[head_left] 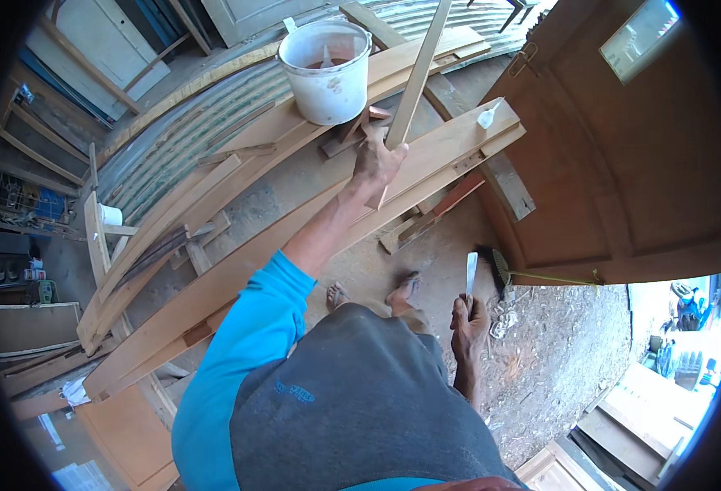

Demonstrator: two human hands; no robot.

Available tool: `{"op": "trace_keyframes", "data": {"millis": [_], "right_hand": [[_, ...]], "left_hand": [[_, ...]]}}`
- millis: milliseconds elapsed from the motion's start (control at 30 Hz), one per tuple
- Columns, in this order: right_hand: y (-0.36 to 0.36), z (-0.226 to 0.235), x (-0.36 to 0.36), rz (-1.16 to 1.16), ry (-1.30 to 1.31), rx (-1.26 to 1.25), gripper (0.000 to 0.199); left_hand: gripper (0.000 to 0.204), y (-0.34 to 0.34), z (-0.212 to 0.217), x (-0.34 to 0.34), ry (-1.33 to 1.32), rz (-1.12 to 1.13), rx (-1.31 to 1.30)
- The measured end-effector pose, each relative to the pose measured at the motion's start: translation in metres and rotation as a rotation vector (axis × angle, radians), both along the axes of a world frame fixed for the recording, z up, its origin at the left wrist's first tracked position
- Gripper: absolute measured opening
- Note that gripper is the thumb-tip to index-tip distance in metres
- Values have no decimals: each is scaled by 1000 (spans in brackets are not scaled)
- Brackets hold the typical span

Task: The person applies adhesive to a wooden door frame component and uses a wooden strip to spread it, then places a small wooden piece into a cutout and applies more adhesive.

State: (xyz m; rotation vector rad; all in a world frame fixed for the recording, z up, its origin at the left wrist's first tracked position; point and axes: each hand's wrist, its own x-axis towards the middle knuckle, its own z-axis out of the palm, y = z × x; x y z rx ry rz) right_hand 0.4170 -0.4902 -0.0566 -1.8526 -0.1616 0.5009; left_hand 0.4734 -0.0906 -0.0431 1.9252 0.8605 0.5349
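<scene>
My left hand (379,159) is closed around a long, thin wooden strip (419,78), which slants up and away past the planks. A short end of wood shows below that hand. Held lower and to the right, my right hand (469,326) grips a narrow flat metal blade (471,274) that points upward; its handle is hidden in my fingers. Under my left arm lies a long wooden plank (434,155) with a cut-out edge. A small white bottle (488,115) rests near the plank's far end. Just beyond my left hand stands a white bucket (327,94) with something brown inside.
A second long plank (237,176) runs under the bucket, with wooden supports beneath. At right leans a large brown wooden panel (622,155). Scraps and shavings litter the ground (549,352). Corrugated sheeting (151,184) lies behind the planks.
</scene>
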Motion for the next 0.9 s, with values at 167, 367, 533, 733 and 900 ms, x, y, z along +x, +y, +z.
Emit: {"op": "trace_keyframes", "data": {"millis": [167,367,533,733,900], "right_hand": [[-28,-13,46,-90,-7,-1,28],[-49,-27,133,-144,-75,-4,19],[-80,-40,193,-141,-88,-103,26],[-96,-49,228,-175,7,-121,30],[-79,-52,232,-212,-208,-180,35]], "left_hand": [[56,65,-33,106,153,-20,88],[58,123,-29,212,341,-62,174],[59,154,-35,261,584,-65,404],[70,172,-62,255,582,76,575],[79,90,-45,216,31,-42,706]]}}
